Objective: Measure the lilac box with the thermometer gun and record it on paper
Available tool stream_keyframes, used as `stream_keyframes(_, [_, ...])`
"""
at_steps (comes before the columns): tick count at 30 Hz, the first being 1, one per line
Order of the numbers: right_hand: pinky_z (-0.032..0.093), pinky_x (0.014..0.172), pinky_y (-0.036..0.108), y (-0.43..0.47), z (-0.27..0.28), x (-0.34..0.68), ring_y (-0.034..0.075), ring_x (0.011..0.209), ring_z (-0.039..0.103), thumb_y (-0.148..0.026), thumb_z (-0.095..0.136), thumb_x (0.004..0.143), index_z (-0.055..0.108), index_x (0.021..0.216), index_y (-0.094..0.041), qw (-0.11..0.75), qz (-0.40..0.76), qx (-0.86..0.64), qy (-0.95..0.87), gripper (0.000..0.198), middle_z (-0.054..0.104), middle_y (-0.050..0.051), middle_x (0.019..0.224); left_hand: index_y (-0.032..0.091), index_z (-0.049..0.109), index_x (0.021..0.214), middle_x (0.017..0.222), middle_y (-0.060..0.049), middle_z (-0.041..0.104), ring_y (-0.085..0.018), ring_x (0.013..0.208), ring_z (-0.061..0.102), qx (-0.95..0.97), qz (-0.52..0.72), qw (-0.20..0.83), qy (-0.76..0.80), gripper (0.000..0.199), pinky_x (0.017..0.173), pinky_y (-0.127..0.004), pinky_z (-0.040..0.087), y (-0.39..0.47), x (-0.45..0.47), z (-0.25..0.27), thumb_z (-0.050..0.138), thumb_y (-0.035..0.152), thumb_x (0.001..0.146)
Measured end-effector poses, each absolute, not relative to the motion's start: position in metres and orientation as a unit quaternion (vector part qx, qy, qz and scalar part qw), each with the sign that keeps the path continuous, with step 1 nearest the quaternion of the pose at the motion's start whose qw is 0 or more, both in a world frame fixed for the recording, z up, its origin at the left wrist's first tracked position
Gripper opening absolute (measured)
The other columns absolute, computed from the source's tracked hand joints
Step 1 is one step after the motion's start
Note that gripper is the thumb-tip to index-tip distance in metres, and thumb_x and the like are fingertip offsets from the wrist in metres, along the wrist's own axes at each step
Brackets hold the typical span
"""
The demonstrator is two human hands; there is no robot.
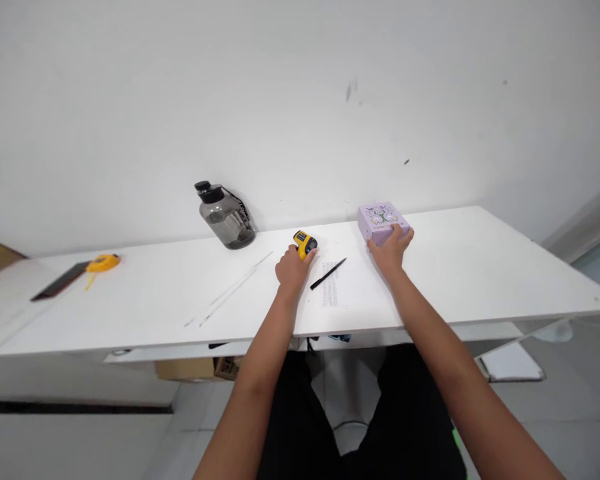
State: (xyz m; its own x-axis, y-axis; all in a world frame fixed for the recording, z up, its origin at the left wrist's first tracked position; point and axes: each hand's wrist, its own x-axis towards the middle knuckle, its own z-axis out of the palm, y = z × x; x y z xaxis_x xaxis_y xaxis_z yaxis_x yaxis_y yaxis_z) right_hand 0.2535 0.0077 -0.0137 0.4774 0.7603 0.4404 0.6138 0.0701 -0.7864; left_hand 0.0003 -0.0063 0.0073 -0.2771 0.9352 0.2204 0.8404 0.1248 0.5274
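1. The lavender box [383, 217] stood on the counter [445, 267] near the wall, to the right of the yellow-and-black tool [305, 244] and a little farther from the person. A stretch of counter separated the two.
2. The left hand [291, 269] was closed around the tool, whose visible end poked out past the fingers, away from the person. Its grip was largely hidden by the palm.
3. The right hand [391, 251] gripped the box from the near side, thumb at the near left corner and fingers spread over the top and right edge. It was plainly the nearer hand to the box.
4. Between the hands, a black pen [329, 274] lay partly over a printed sheet [355, 291], its long axis slanting from near left to far right. It lay closer to the left hand, touched by neither.
5. The dark bottle [229, 219] stood left of the tool, well apart from the box.
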Motion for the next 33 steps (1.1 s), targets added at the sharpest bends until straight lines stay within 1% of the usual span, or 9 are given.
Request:
stream_keyframes(4, [0.013,0.114,0.07,-0.014,-0.009,0.227,0.043,0.15,-0.01,-0.032,0.059,0.081,0.041,0.138,-0.015,0.458,-0.044,-0.61,-0.645,0.062,0.003,0.021,0.162,0.021,0.054,0.096,0.099,-0.017,0.066,-0.039,0.105,0.061,0.592,0.328,0.093,0.731,0.051,0.082,-0.039,0.041,-0.007,-0.001,0.004,0.065,0.066,0.076])
stream_keyframes(10, [0.019,0.116,0.066,-0.025,-0.025,0.185,0.035,0.146,0.032,-0.021,0.045,0.092,0.067,0.117,-0.022,0.219,0.011,-0.412,-0.884,0.033,0.054,0.014,0.145,0.021,0.06,0.097,0.106,-0.018,0.066,-0.042,0.122,0.049,0.581,0.405,0.11,0.697,0.044,0.107,-0.055,0.026,-0.015,-0.001,-0.009,0.078,0.05,0.069])
stream_keyframes(14, [0.027,0.115,0.063,-0.027,-0.021,0.179,0.031,0.141,0.042,-0.022,0.042,0.096,0.07,0.104,-0.022,0.236,0.0,-0.369,-0.899,0.029,0.064,0.013,0.132,0.015,0.062,0.119,0.129,-0.026,0.058,-0.042,0.133,0.041,0.659,0.356,-0.012,0.662,0.052,0.116,-0.059,0.002,-0.031,-0.003,-0.006,0.065,0.051,0.082])
stream_keyframes(16, [0.029,0.116,0.06,-0.033,-0.013,0.181,0.03,0.138,0.046,-0.019,0.039,0.096,0.069,0.103,-0.019,0.245,-0.02,-0.352,-0.903,0.031,0.065,0.015,0.131,0.02,0.053,0.136,0.149,-0.021,0.045,-0.037,0.142,0.033,0.68,0.353,-0.051,0.641,0.059,0.118,-0.055,-0.007,-0.044,-0.006,0.0,0.058,0.052,0.087])
stream_keyframes(20, [0.044,0.107,0.054,-0.068,0.0,0.203,0.03,0.117,0.063,-0.02,0.033,0.097,0.067,0.109,-0.019,0.225,-0.052,-0.37,-0.9,0.036,0.07,0.017,0.113,0.024,0.042,0.148,0.16,-0.014,0.032,-0.029,0.15,0.021,0.656,0.349,-0.045,0.668,0.061,0.121,-0.048,-0.005,-0.08,-0.009,0.0,0.041,0.051,0.094])
stream_keyframes(23, [0.058,0.082,0.05,-0.122,-0.008,0.236,0.032,0.094,0.07,-0.024,0.03,0.094,0.063,0.119,-0.026,0.296,-0.035,-0.474,-0.829,0.042,0.07,0.015,0.099,0.016,0.029,0.155,0.164,-0.02,0.019,-0.04,0.152,0.005,0.59,0.303,0.009,0.748,0.081,0.116,-0.065,-0.002,-0.113,-0.005,-0.017,0.048,0.057,0.088])
stream_keyframes(26, [0.059,0.077,0.057,-0.199,-0.037,0.27,0.037,0.094,0.07,-0.04,0.036,0.092,0.056,0.123,-0.042,0.466,-0.015,-0.547,-0.696,0.037,0.067,0.011,0.103,0.018,0.043,0.15,0.161,-0.02,0.029,-0.039,0.152,0.011,0.669,0.233,0.023,0.705,0.072,0.116,-0.064,-0.005,-0.142,0.003,-0.032,0.046,0.055,0.089])
stream_keyframes(30, [0.058,0.054,0.059,-0.319,-0.099,0.297,0.041,0.066,0.068,-0.056,0.06,0.073,0.06,0.087,-0.047,0.569,-0.01,-0.607,-0.555,0.017,0.061,0.003,0.07,0.023,0.042,0.151,0.161,-0.017,0.028,-0.039,0.149,0.022,0.698,0.17,0.036,0.695,0.065,0.116,-0.066,0.008,-0.161,0.004,-0.032,0.031,0.056,0.095])
stream_keyframes(33, [0.056,0.045,0.052,-0.402,-0.141,0.311,0.037,0.054,0.066,-0.056,0.057,0.068,0.058,0.061,-0.045,0.57,0.012,-0.66,-0.489,0.013,0.063,-0.003,0.059,0.031,0.032,0.155,0.165,-0.013,0.021,-0.035,0.151,0.018,0.758,0.113,0.005,0.642,0.062,0.114,-0.069,0.004,-0.162,-0.001,-0.023,0.023,0.054,0.098])
